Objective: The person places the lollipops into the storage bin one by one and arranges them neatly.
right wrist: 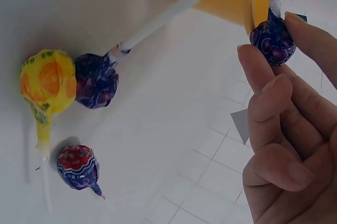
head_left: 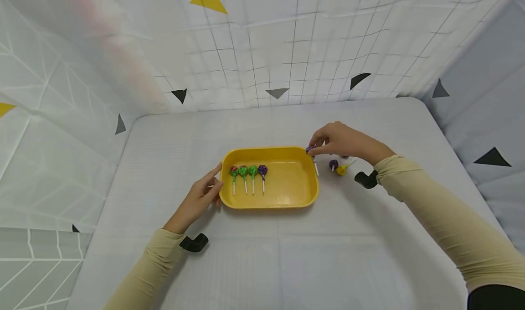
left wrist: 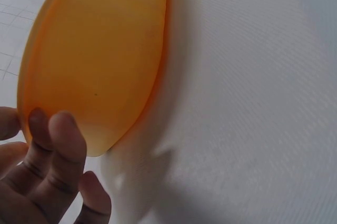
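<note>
My right hand (head_left: 342, 140) pinches a purple-wrapped lollipop (right wrist: 273, 44) by its round head, with the white stick hanging over the right end of a yellow tray (head_left: 287, 200). At the tray's left end, my left hand (head_left: 201, 196) grips the rim, thumb and fingers to either side of it. Inside the tray, a row of lollipops stands toward the left: a red-and-green one (head_left: 234, 171), two green ones (head_left: 248, 171) and a purple one (head_left: 263, 170), their sticks pointing toward me.
Right of the tray lie a yellow lollipop (right wrist: 48, 81), a purple lollipop (right wrist: 97, 80) touching it, and a red-and-blue lollipop (right wrist: 78, 167) beside them. The table (head_left: 246, 264) has a white cover, with a patterned white curtain (head_left: 262, 50) behind.
</note>
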Demonstrator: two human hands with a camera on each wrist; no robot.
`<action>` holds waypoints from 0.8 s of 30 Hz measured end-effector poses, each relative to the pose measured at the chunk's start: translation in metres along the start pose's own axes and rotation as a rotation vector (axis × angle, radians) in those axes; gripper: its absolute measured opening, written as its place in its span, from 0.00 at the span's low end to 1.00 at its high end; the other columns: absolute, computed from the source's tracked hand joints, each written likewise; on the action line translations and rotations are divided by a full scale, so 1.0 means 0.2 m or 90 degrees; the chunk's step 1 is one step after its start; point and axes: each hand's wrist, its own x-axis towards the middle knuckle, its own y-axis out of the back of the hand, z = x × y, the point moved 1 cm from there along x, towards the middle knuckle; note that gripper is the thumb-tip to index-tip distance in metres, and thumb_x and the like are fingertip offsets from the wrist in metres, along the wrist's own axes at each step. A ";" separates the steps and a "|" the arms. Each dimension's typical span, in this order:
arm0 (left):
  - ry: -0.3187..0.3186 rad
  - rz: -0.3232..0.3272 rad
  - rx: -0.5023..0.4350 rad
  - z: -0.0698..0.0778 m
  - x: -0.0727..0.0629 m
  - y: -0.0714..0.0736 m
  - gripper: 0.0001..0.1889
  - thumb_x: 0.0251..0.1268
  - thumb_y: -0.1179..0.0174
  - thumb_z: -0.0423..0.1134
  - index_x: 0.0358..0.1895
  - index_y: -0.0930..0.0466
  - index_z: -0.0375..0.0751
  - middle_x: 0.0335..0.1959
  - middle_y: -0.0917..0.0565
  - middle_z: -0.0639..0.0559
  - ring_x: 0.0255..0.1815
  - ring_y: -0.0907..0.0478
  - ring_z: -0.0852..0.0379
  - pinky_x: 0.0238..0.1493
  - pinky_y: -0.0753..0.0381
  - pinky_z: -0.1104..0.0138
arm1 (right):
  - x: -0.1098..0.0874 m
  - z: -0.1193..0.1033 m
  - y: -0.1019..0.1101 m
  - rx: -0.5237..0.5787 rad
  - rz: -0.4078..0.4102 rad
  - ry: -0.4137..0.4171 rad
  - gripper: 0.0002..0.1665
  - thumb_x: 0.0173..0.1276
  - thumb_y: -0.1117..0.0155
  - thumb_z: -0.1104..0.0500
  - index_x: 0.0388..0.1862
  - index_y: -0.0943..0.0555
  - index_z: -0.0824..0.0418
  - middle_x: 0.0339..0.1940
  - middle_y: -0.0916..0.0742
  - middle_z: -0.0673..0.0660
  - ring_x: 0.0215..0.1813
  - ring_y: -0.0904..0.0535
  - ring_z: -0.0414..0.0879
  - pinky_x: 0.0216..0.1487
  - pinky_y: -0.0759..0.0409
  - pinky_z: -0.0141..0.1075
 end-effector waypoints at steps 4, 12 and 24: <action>0.003 -0.001 -0.002 0.00 0.00 0.00 0.31 0.83 0.49 0.37 0.83 0.45 0.46 0.35 0.22 0.40 0.28 0.21 0.44 0.32 0.17 0.63 | 0.01 -0.03 -0.01 -0.001 -0.007 0.002 0.14 0.70 0.27 0.49 0.48 0.11 0.56 0.40 0.08 0.53 0.42 0.14 0.48 0.41 0.13 0.38; -0.002 0.002 0.002 0.00 0.00 0.00 0.31 0.83 0.49 0.37 0.83 0.45 0.45 0.34 0.22 0.41 0.28 0.22 0.43 0.31 0.18 0.63 | 0.02 -0.04 -0.02 -0.010 -0.005 0.009 0.11 0.70 0.27 0.51 0.46 0.11 0.54 0.38 0.08 0.48 0.43 0.13 0.46 0.47 0.12 0.40; -0.005 0.008 0.004 0.00 0.00 0.00 0.31 0.83 0.48 0.37 0.83 0.44 0.46 0.34 0.22 0.42 0.27 0.22 0.46 0.31 0.17 0.63 | 0.04 -0.09 -0.04 0.001 -0.018 0.031 0.13 0.69 0.26 0.48 0.45 0.11 0.54 0.40 0.07 0.48 0.45 0.11 0.45 0.48 0.13 0.41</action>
